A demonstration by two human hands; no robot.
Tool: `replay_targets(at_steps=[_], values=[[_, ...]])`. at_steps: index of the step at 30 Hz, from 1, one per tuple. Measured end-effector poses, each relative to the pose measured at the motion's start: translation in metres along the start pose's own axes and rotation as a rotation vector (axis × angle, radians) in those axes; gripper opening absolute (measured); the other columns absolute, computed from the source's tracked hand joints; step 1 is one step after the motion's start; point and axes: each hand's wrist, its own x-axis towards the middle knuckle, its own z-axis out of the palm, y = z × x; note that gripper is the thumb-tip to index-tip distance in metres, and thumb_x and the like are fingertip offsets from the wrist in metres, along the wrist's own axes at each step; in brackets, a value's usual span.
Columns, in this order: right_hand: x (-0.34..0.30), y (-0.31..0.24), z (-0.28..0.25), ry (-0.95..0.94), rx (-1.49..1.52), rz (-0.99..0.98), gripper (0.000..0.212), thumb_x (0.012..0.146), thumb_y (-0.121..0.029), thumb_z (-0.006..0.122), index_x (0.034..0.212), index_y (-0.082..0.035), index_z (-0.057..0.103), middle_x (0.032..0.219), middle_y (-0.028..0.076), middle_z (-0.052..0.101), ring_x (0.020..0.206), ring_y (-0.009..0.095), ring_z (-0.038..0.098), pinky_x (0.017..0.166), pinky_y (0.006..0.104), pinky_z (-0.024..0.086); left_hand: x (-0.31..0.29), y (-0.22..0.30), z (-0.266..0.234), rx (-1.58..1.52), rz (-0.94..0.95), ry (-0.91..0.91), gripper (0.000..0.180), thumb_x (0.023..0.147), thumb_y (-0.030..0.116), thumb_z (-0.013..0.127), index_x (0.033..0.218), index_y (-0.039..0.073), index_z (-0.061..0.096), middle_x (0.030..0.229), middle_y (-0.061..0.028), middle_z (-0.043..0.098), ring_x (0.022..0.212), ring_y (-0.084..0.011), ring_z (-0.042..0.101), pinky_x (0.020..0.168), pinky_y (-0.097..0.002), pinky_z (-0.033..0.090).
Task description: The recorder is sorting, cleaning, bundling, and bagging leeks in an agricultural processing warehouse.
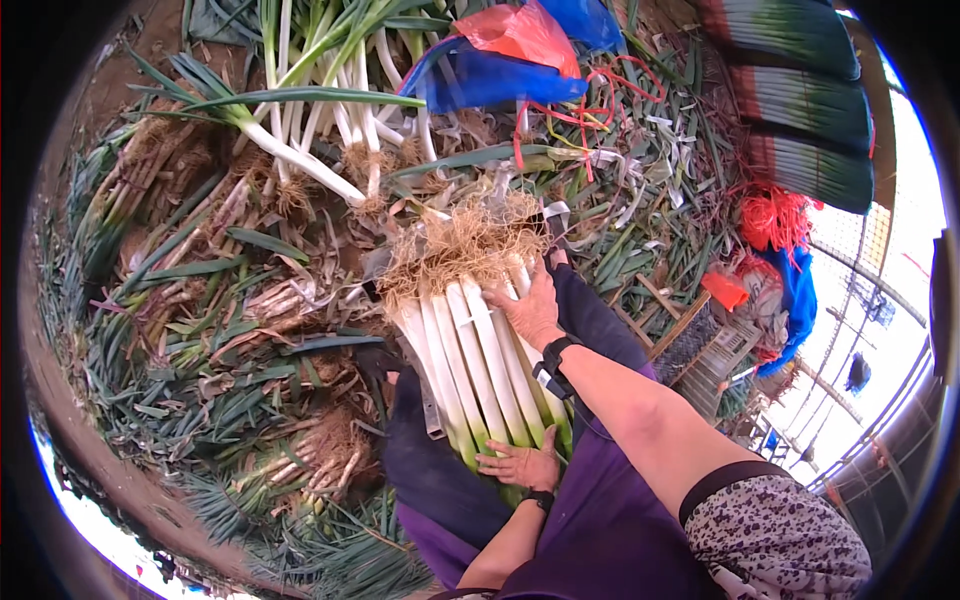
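Note:
A row of leeks [475,355] lies side by side across my lap, white stalks uppermost and brown roots [462,245] at the far end. My right hand [532,308] rests on the right side of the row, just below the roots, fingers spread over the white stalks. Lower down, where the white turns green, my left hand [522,467] lies flat across the stalks with its fingers stretched out. The green tops of the leeks are hidden beneath my left hand and forearm. A metal edge [432,415] shows along the row's left side.
Loose leeks [310,150] with roots lie in a heap beyond the row. Leaf trimmings [250,350] cover the ground at left. Blue plastic [480,80] and red twine [600,105] lie ahead. Bundled leeks [805,110] are stacked far right, above a plastic crate [715,360].

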Motion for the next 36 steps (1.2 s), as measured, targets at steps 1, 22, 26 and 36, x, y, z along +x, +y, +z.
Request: replay_targets(at_steps=[1,22,26,36], values=[[0.0,0.001,0.001,0.004,0.023,0.001,0.122,0.058,-0.07,0.072,0.144,-0.001,0.021,0.133,0.025,0.04,0.124,0.037,0.04,0.102,0.0465,0.034,0.002,0.0,-0.003,-0.046,0.044,0.008,0.141,0.054,0.087,0.058,0.146,-0.003,0.001,0.148,-0.0345,-0.004,0.137,-0.053,0.001,0.105,-0.0584,0.022],[0.066,0.069,-0.07,-0.69,0.636,0.124,0.066,0.086,-0.027,0.059,0.142,0.0,0.035,0.141,0.016,0.041,0.128,0.024,0.04,0.107,0.0326,0.03,0.153,0.161,-0.152,0.471,1.734,0.081,0.072,0.079,0.071,0.046,0.137,0.028,0.045,0.152,-0.0087,0.027,0.14,-0.0241,0.025,0.109,-0.0426,0.025],[0.133,0.021,-0.101,-0.633,0.527,0.322,0.079,0.088,-0.061,0.046,0.14,-0.003,0.039,0.146,0.017,0.035,0.136,0.026,0.029,0.108,0.0417,0.024,0.15,0.165,-0.149,0.517,1.706,0.072,0.067,0.082,0.068,0.044,0.137,0.031,0.044,0.154,-0.002,0.024,0.141,-0.0203,0.021,0.112,-0.0417,0.02],[0.16,-0.072,-0.04,-0.708,0.286,-0.28,0.043,0.092,-0.036,0.055,0.094,0.006,0.064,0.066,0.013,0.061,0.064,0.022,0.061,0.058,0.0365,0.048,0.162,0.16,-0.144,0.475,1.696,0.09,0.062,0.084,0.066,0.045,0.135,0.031,0.047,0.152,0.0009,0.026,0.139,-0.0199,0.025,0.111,-0.0433,0.024]])
